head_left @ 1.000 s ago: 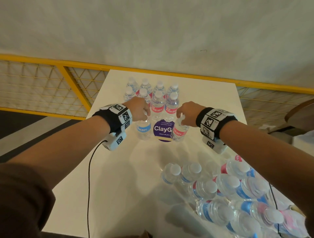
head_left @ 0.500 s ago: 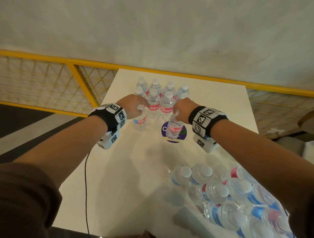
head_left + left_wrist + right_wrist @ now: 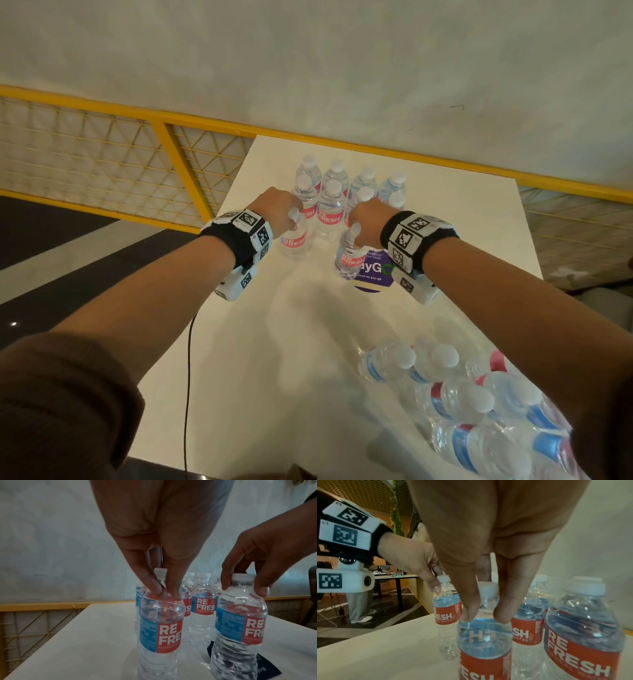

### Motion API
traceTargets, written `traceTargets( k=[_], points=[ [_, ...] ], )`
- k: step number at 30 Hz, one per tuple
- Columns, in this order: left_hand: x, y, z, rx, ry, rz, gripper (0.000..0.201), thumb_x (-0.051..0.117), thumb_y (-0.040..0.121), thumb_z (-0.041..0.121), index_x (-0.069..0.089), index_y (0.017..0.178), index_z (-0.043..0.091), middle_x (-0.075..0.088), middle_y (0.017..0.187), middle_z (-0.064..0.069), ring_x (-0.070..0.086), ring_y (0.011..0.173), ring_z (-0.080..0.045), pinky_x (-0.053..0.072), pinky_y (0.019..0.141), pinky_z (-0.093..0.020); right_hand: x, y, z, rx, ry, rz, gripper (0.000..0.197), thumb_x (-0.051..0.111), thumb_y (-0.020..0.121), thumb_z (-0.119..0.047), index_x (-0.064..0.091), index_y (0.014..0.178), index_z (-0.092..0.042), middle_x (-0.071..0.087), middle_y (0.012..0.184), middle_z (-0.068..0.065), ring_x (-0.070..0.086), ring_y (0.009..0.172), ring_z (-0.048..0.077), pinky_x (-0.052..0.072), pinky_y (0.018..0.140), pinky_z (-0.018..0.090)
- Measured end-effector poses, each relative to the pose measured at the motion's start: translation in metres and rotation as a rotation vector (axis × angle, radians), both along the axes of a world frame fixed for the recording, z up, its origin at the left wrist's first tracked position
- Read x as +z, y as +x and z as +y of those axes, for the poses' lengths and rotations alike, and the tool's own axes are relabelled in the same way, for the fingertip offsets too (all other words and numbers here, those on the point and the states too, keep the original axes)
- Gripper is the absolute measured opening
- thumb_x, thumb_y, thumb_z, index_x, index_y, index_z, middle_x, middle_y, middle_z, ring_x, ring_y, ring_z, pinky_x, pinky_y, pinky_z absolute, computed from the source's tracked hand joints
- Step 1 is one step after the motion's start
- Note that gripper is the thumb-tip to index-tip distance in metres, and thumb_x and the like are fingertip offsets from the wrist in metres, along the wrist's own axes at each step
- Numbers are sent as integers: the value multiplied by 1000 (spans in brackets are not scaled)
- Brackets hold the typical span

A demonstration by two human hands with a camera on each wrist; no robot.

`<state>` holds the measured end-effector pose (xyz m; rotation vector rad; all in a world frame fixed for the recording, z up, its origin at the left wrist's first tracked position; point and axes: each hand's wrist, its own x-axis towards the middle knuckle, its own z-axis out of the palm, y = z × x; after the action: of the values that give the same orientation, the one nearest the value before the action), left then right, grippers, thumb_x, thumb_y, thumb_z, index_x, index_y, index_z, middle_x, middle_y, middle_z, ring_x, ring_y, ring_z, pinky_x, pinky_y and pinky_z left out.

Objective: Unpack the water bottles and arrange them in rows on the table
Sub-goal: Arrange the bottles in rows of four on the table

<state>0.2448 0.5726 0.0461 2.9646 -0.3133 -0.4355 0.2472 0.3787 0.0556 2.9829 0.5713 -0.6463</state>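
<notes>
Bottles in both hands, each pinched high at the shoulder just under the cap. Left hand [image 3: 279, 212] has fingers [image 3: 155, 588] clamped on the left bottle [image 3: 160, 626], thumb and forefinger tips close together on the clear plastic above the label. Right hand [image 3: 364, 219] has fingers [image 3: 505, 609] clamped on the right bottle [image 3: 349, 255], thumb one side of the neck, fingers the other. Both bottles are upright on the table [image 3: 274, 342], just in front of the standing rows [image 3: 342, 192], 2 rows deep at the far end. The right bottle sits at the edge of a purple round sticker [image 3: 371, 274]; whether its base is fully down I cannot tell.

Handling, as a judgement: full sealed bottles, so moderately heavy for a fingertip pinch; thin ribbed walls look soft and will dent if squeezed mid-body. Smooth plastic and a glossy label may slip. The best hold is where the hands are now, at the stiff neck and shoulder under the cap ring, which stops the bottle sliding down. Tall and narrow, so they tip easily if nudged into neighbours.

Remaining pack [image 3: 479, 404] lies near the front right of the table, in loose clear wrap, several bottles not yet unpacked.
</notes>
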Motion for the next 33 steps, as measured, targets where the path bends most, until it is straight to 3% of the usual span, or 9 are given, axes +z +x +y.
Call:
traceTargets(
  k=[4, 7, 10, 17, 22, 28, 33],
  points=[
    [2, 4, 3, 0, -25, 3, 31, 62, 88, 21, 62, 118, 12, 63, 119, -12, 54, 111, -33, 47, 91, -37, 1, 5, 10, 11, 30, -29, 28, 63, 87, -20, 64, 108, -2, 64, 108, 17, 61, 93, 29, 50, 78, 33],
    [2, 5, 3, -9, -30, 18, 30, 61, 88, 21, 61, 117, 12, 62, 119, -11, 54, 112, -33, 46, 90, -38, -4, 8, 19, 32, 90, -53, 37, 62, 88, -11, 57, 124, -7, 60, 120, 16, 57, 111, 31, 48, 89, 35],
    [3, 5, 4, -5, -32, 23, 31, 61, 88, 20, 60, 118, 13, 62, 119, -12, 54, 111, -33, 47, 91, -39, -3, 10, 29, 60, 139, -65, 41, 56, 91, -7, 53, 131, -9, 58, 126, 16, 54, 117, 32, 45, 94, 35],
    [4, 5, 6, 45, -43, 31, 32, 62, 87, 24, 59, 120, 23, 61, 119, -7, 56, 108, -31, 50, 89, -40, -2, 19, 40, 29, 123, -60, 40, 64, 87, -16, 56, 126, -5, 62, 119, 18, 59, 109, 33, 48, 88, 34],
    [7, 7, 4, 6, -44, 44, 29, 61, 86, 18, 63, 115, 20, 64, 114, -10, 58, 105, -33, 50, 86, -39, -7, 20, 48, -36, 126, -66, 36, 64, 88, -26, 60, 113, 0, 63, 110, 18, 63, 99, 31, 51, 82, 35],
    [10, 9, 6, -35, -15, 31, 25, 57, 87, 16, 65, 111, 16, 66, 110, -11, 59, 102, -33, 49, 83, -36, -10, 24, 50, -41, 140, -61, 39, 66, 86, -25, 59, 117, -1, 61, 114, 18, 61, 103, 33, 52, 87, 37],
    [13, 12, 7, -39, -27, 43, 30, 58, 86, 16, 63, 116, 14, 65, 113, -12, 58, 104, -33, 50, 89, -40, -11, 22, 50, -46, 159, -70, 39, 67, 85, -24, 58, 118, -4, 62, 112, 17, 62, 101, 32, 53, 87, 39]
  ],
)
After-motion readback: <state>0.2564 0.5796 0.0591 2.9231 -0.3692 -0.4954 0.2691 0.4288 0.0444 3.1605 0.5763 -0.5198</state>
